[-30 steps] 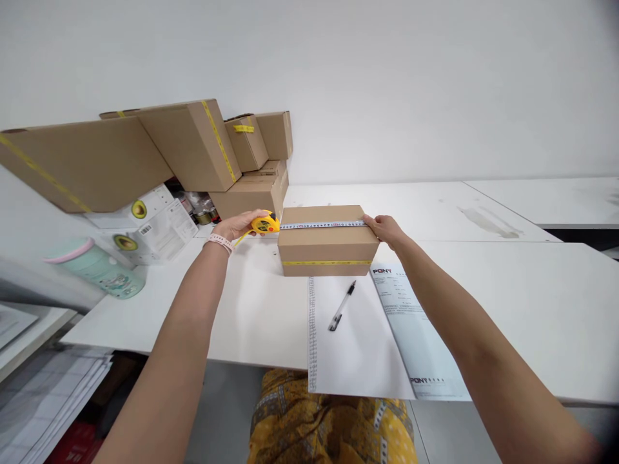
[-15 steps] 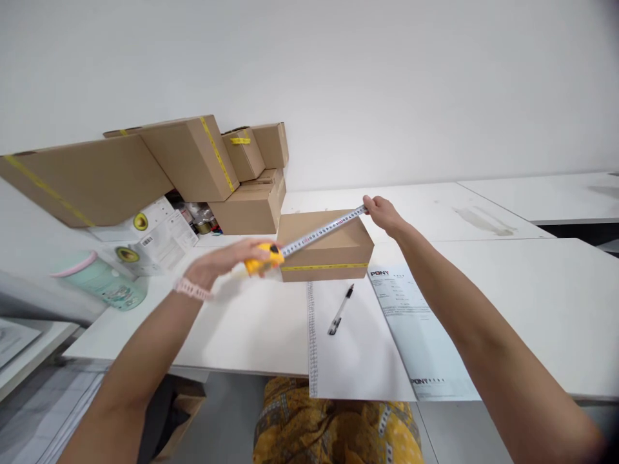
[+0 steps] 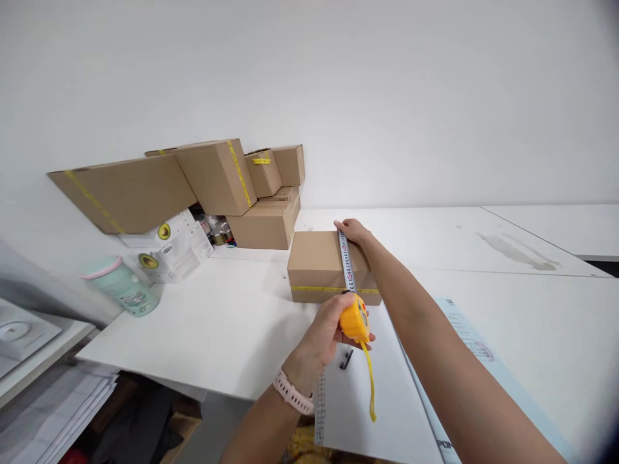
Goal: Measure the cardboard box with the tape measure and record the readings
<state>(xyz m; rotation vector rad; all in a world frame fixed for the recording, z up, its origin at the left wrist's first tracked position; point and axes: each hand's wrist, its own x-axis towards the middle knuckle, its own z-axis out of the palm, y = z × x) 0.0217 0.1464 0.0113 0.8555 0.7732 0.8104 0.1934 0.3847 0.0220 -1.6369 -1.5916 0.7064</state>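
Observation:
My left hand (image 3: 325, 332) is closed around the yellow case of a tape measure (image 3: 355, 319), in front of a cardboard box (image 3: 312, 254). A yellow wrist cord hangs from the case. The metal blade runs away from me across the top of the box, from front edge to back. At the far edge, my right hand (image 3: 355, 231) grips the blade's end. Yellow tape crosses the front of the box. Below the case lies a spiral notebook (image 3: 377, 399), and on it a pen (image 3: 346, 357), mostly hidden by my left hand.
Several cardboard boxes (image 3: 264, 225) are stacked at the back left against the wall. White boxes with avocado pictures (image 3: 181, 248) and a mint-green tumbler (image 3: 124, 287) stand left. A light-blue printed sheet (image 3: 469, 335) lies under my right forearm.
My left hand has swung right and toward me with the tape case. The blade turned from slanting along the box to crossing it front to back. My right hand shifted slightly left.

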